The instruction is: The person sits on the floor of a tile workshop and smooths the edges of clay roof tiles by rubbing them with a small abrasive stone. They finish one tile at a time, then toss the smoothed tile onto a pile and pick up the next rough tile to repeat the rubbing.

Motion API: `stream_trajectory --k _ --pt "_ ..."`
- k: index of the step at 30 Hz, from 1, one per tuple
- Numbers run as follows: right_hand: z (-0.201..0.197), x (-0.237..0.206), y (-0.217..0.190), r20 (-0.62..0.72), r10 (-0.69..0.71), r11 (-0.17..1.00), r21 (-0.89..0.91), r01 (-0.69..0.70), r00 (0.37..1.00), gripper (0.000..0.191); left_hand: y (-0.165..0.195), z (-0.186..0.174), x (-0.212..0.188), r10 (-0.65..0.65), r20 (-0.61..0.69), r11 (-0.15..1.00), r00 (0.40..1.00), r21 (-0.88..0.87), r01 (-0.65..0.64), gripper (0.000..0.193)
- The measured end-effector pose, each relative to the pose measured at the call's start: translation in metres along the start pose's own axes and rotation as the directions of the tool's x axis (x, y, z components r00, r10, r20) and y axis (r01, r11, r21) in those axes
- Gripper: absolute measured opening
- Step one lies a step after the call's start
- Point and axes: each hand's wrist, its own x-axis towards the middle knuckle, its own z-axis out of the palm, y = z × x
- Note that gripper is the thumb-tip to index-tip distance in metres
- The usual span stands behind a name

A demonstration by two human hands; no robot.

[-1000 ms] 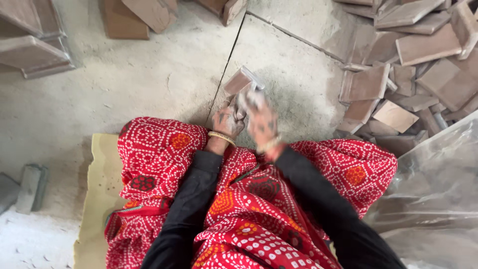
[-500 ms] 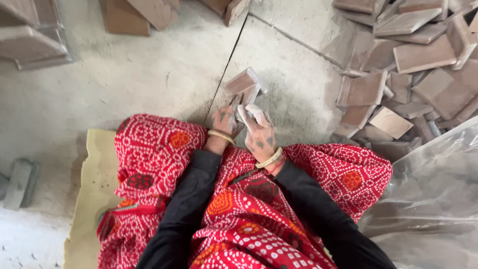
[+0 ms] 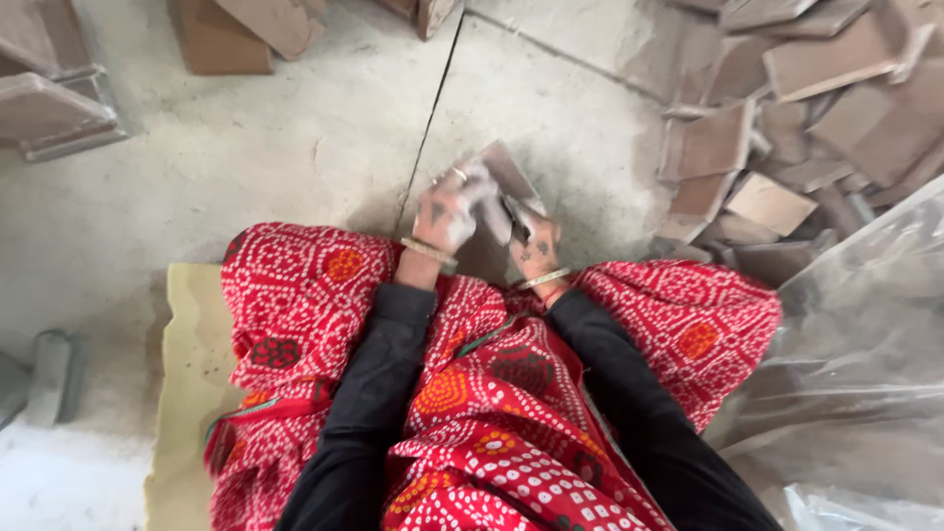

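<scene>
The person sits on the floor with both hands raised a little in front of the knees, and between them is a flat, square, brown clay tile point(image 3: 511, 177), dusty and tilted with one corner pointing away. The left hand point(image 3: 447, 211) is closed around the tile's left side together with a pale grey rag or pad point(image 3: 484, 197); the picture is blurred there, so I cannot tell exactly which fingers press on the rag. The right hand point(image 3: 536, 246) grasps the tile from below at its near edge. I judge the tile to be stiff, rather heavy for its thickness, and brittle at the corners; the dust may make it slippery, so a hold on two opposite edges looks the safest. To the right, a loose heap of similar brown tiles point(image 3: 787, 128) lies near, and a clear plastic sheet point(image 3: 865, 374) comes close to the right knee. The grey concrete floor point(image 3: 295, 147) ahead and to the left gives more room. The red patterned cloth point(image 3: 472, 413) covers the lap just under the hands.
</scene>
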Motion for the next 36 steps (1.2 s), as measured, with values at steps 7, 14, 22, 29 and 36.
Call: stream_trajectory --k 7,14,22,29,36 --pt "0.013 0.008 -0.085 0.054 -0.017 0.999 0.037 0.015 0.998 0.039 0.005 -0.008 0.009 -0.403 0.208 0.014 0.891 -0.972 0.233 0.062" --pt "0.053 0.034 -0.105 0.185 -0.121 0.966 0.249 0.073 0.975 0.076 -0.008 -0.002 0.017 -0.345 0.364 -0.189 0.865 -0.93 0.316 0.081" --pt "0.056 0.058 -0.123 0.39 0.091 0.914 0.332 -0.232 0.916 0.111 -0.023 0.014 0.012 -0.445 0.445 -0.141 0.777 -0.892 0.43 0.068" --pt "0.057 0.082 -0.11 0.331 -0.001 0.951 0.291 -0.101 0.944 0.107 -0.022 0.01 0.003 -0.445 0.334 0.054 0.831 -0.916 0.397 0.068" --pt "0.042 0.034 -0.111 0.296 0.09 0.969 0.196 -0.153 0.951 0.095 -0.047 0.037 -0.001 -0.499 0.24 0.109 0.833 -0.936 0.335 0.055"
